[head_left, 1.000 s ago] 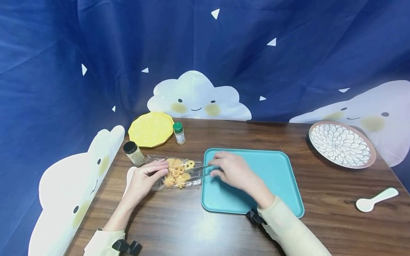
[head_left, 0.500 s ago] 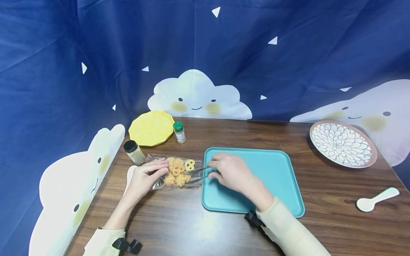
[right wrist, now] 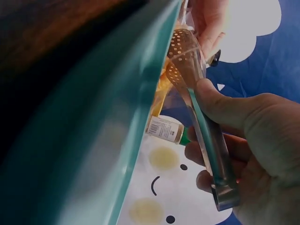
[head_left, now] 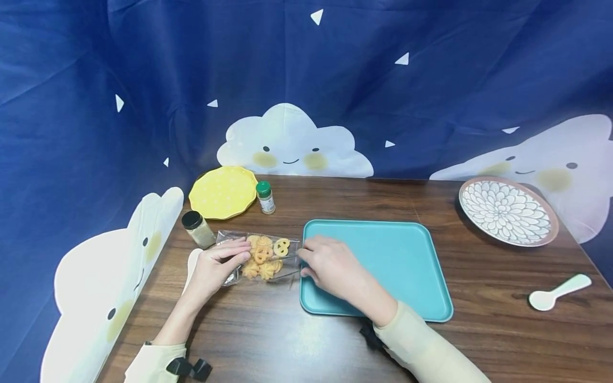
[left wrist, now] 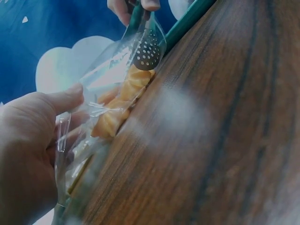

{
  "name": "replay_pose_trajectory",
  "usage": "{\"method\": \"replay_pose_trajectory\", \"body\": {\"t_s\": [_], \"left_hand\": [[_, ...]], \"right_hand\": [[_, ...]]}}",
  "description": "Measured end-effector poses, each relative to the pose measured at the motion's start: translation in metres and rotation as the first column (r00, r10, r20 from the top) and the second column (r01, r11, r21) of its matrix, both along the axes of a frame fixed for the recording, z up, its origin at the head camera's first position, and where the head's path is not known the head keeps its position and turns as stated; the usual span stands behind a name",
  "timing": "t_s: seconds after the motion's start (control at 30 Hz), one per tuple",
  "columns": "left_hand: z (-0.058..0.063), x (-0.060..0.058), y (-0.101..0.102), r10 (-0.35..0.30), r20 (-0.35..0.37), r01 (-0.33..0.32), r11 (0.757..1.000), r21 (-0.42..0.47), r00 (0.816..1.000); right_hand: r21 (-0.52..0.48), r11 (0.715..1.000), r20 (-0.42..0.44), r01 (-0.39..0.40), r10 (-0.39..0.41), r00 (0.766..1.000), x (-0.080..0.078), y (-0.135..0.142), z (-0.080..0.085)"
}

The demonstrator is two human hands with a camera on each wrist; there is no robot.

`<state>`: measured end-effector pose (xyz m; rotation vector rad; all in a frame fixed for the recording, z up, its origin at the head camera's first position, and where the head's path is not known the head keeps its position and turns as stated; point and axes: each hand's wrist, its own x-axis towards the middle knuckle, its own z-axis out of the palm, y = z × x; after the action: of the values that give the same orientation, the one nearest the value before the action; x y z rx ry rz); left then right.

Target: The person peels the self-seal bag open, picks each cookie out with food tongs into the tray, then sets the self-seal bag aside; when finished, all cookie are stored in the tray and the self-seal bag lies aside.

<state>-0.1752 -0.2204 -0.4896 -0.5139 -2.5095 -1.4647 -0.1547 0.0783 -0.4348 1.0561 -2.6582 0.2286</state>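
A clear plastic bag of cookies lies on the wooden table. Several golden cookies show through it, some pretzel-shaped, some ridged. My left hand holds the bag's left end, thumb in front and fingers behind in the left wrist view. From the right, my right hand grips metal tongs between thumb and fingers. Their perforated heads are inside the bag's right end, right at the cookies. The right hand hovers over the left edge of a teal tray.
Behind the bag stand a black-lidded jar, a green-capped shaker bottle and a yellow plate. A white utensil is partly covered by the left hand. At right are a petal-patterned plate and a spoon.
My right hand has moved a little to the left, and the tongs reach further into the bag among the cookies. The left hand stays in place on the bag.
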Motion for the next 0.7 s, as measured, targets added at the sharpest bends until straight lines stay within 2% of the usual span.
{"method": "replay_pose_trajectory", "body": {"t_s": [0.1, 0.33, 0.47, 0.7], "left_hand": [[-0.002, -0.001, 0.0, 0.006, 0.026, -0.007, 1.0, 0.014, 1.0], [-0.017, -0.009, -0.007, 0.012, 0.053, -0.014, 0.999, 0.041, 0.999], [-0.017, -0.01, -0.008, 0.014, 0.064, -0.016, 0.999, 0.029, 0.998], [-0.015, -0.008, -0.008, 0.035, 0.078, -0.033, 0.999, -0.021, 0.996]], "right_hand": [[-0.001, 1.0, -0.024, -0.007, 0.007, 1.0, -0.001, -0.001, -0.002], [0.009, 1.0, -0.073, -0.022, 0.023, 0.997, -0.002, -0.002, -0.005], [-0.002, 0.999, -0.107, -0.034, 0.034, 0.994, -0.003, -0.002, -0.006], [-0.038, 0.998, -0.113, -0.045, 0.041, 0.993, -0.004, 0.0, -0.005]]}}
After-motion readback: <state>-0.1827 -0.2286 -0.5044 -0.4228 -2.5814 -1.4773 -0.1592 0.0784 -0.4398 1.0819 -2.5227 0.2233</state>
